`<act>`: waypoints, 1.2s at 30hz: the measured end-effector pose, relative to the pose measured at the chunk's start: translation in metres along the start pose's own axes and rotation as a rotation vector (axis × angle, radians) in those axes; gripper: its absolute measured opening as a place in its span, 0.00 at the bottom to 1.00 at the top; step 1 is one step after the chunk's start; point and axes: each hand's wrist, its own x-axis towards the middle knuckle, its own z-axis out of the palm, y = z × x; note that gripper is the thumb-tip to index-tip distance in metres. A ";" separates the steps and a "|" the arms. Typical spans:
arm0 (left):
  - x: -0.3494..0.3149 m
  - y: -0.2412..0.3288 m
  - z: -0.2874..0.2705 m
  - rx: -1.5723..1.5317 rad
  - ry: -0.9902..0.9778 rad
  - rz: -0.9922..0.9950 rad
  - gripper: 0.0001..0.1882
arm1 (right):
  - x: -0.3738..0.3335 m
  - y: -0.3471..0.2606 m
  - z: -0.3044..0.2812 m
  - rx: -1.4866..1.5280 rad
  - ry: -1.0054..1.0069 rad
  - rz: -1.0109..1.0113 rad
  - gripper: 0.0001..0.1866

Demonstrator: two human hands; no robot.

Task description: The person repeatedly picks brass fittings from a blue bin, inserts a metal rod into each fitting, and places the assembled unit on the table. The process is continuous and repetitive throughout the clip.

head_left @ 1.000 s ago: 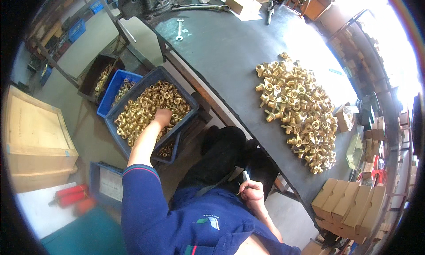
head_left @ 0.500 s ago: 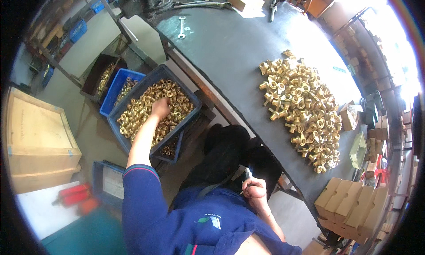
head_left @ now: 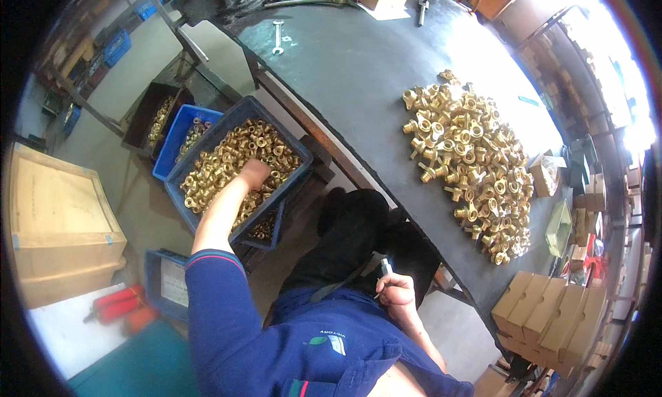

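My left hand (head_left: 255,174) reaches down into a dark blue-grey plastic bin full of brass fittings (head_left: 224,164). Its fingers curl downward among them, and the fingertips are hidden, so a grip on any piece does not show. Close to my lap, my right hand (head_left: 396,291) is closed round a small tool (head_left: 385,266) with a pale silvery cylindrical end pointing up; its exact kind is not clear. On the dark tabletop (head_left: 331,66) to the right lies a big heap of brass fittings (head_left: 476,162) with ring-shaped and threaded ends.
Beside the bin stands a bright blue bin (head_left: 181,138) with more metal parts. An open-end wrench (head_left: 278,38) lies on the table's far left. Cardboard boxes (head_left: 548,318) are stacked at the near right. A wooden crate (head_left: 62,217) and a red cylinder (head_left: 116,303) are at left.
My left hand has shifted slightly nearer and to the right within the bin. My right hand keeps hold of the tool in about the same place. The view has tilted a little.
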 end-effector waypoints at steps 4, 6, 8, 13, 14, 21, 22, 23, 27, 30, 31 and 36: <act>-0.021 0.002 -0.021 -0.291 0.092 -0.219 0.17 | 0.001 0.002 -0.002 0.026 0.000 0.012 0.08; -0.025 -0.003 -0.016 -0.399 0.140 -0.259 0.20 | 0.003 0.000 0.001 0.016 -0.027 0.028 0.09; -0.031 0.003 -0.026 -0.421 0.103 -0.257 0.21 | 0.003 -0.003 0.005 -0.033 -0.036 0.035 0.09; -0.034 0.012 -0.030 -0.178 -0.102 -0.231 0.16 | 0.004 -0.002 0.009 -0.102 -0.023 0.006 0.10; -0.036 0.016 -0.036 -0.157 -0.103 -0.226 0.15 | 0.003 -0.003 0.009 -0.112 -0.008 0.012 0.11; -0.028 0.015 0.000 -0.138 -0.046 -0.272 0.13 | -0.001 0.002 0.001 -0.062 -0.029 0.002 0.11; -0.029 0.015 -0.001 -0.138 -0.025 -0.288 0.13 | -0.001 0.004 0.000 -0.059 -0.029 0.007 0.11; -0.031 0.015 -0.001 -0.167 0.029 -0.317 0.13 | 0.000 0.005 -0.001 -0.056 -0.030 0.013 0.11; -0.044 0.012 -0.017 -0.378 0.016 -0.477 0.13 | -0.001 0.009 -0.005 -0.144 -0.074 -0.024 0.12; -0.066 0.010 -0.033 -1.192 0.319 -0.436 0.10 | -0.001 0.003 -0.006 -0.177 -0.125 -0.014 0.11; -0.078 0.020 -0.046 -1.404 0.391 -0.349 0.10 | -0.002 -0.004 -0.002 -0.192 -0.121 0.001 0.10; -0.108 0.103 -0.112 -2.002 0.342 0.182 0.08 | 0.004 -0.016 0.005 -0.314 -0.219 -0.176 0.08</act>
